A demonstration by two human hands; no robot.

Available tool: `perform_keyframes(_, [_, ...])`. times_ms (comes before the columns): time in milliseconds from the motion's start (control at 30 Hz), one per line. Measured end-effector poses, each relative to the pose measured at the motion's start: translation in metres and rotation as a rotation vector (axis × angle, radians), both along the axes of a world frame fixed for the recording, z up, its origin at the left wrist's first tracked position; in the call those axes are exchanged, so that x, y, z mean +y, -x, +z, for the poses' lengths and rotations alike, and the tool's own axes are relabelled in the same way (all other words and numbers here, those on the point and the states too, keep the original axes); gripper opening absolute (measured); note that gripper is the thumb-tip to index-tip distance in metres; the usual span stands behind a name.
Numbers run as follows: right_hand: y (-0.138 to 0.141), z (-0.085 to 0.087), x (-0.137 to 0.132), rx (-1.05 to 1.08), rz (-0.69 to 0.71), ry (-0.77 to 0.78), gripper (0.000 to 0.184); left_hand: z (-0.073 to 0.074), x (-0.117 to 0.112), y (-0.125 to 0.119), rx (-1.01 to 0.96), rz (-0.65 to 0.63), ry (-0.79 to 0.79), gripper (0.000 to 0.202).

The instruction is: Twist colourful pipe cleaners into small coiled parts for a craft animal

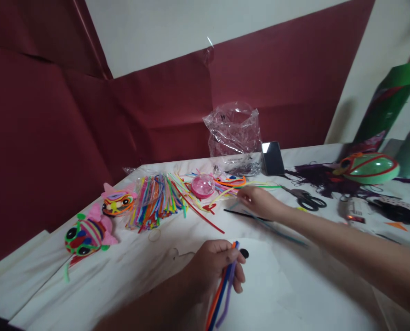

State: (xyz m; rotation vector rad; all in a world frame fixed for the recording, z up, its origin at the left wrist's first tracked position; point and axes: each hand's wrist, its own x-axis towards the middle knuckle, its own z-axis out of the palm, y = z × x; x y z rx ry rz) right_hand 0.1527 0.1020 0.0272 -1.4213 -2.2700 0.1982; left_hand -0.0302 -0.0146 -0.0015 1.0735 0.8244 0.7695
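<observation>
My left hand point(222, 262) is closed around a small bunch of fuzzy pipe cleaners point(221, 294), in orange, dark blue and purple, hanging downward. Just past its fingertips is a small black disc point(244, 253). Farther forward, my right hand point(258, 201) is slightly blurred, with its fingers pinched together. A thin teal pipe cleaner point(277, 230) trails from it, passing under the forearm. Below that hand a black pipe cleaner point(234, 212) lies on the table. Left of it sit a pink clear-topped dome point(202, 185) and a red pipe cleaner point(208, 221).
A pile of colourful pipe cleaners point(158, 200) lies beside two decorated fish-like crafts, one striped point(88, 234) and one orange-faced point(118, 201). Behind stand a plastic bag point(234, 138) and a phone point(273, 158). Scissors point(306, 198) and a green balloon-like craft point(372, 168) are at right.
</observation>
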Motion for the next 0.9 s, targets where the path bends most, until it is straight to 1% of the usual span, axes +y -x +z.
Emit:
perform_keyframes(67, [-0.004, 0.001, 0.034, -0.068, -0.058, -0.049, 0.031, -0.001, 0.001, 0.001, 0.016, 0.021, -0.002, 0.024])
perform_keyframes(133, [-0.004, -0.005, 0.059, -0.123, -0.115, -0.089, 0.036, -0.003, 0.002, 0.001, 0.026, 0.040, -0.003, 0.023])
perform_keyframes(200, [-0.002, -0.013, 0.075, -0.176, -0.158, -0.107, 0.040, -0.007, 0.003, 0.002, 0.028, 0.044, -0.004, 0.021])
perform_keyframes(300, [-0.004, -0.021, 0.092, -0.232, -0.198, -0.093, 0.033, -0.013, 0.005, 0.003, 0.029, 0.042, 0.016, 0.020])
perform_keyframes(400, [-0.012, -0.016, 0.111, -0.240, -0.276, -0.067, 0.035, -0.014, 0.006, 0.003, 0.055, 0.032, 0.051, 0.019])
perform_keyframes(467, [-0.018, -0.006, 0.125, -0.233, -0.334, -0.048, 0.037, -0.012, 0.006, 0.002, 0.067, 0.027, 0.058, 0.019])
perform_keyframes(533, [-0.022, 0.004, 0.137, -0.228, -0.361, -0.035, 0.036, -0.009, 0.007, 0.002, 0.067, 0.029, 0.066, 0.019])
perform_keyframes(633, [-0.021, 0.014, 0.146, -0.229, -0.356, -0.025, 0.033, -0.009, 0.009, 0.002, 0.063, 0.031, 0.076, 0.018])
perform_keyframes(700, [-0.016, 0.014, 0.147, -0.235, -0.345, -0.012, 0.032, -0.010, 0.009, 0.002, 0.063, 0.031, 0.074, 0.018])
perform_keyframes(767, [-0.011, 0.010, 0.145, -0.244, -0.339, 0.006, 0.031, -0.011, 0.009, 0.002, 0.065, 0.030, 0.073, 0.018])
perform_keyframes(900, [-0.004, -0.004, 0.140, -0.260, -0.312, 0.032, 0.030, -0.013, 0.008, 0.002, 0.090, 0.034, 0.075, 0.019])
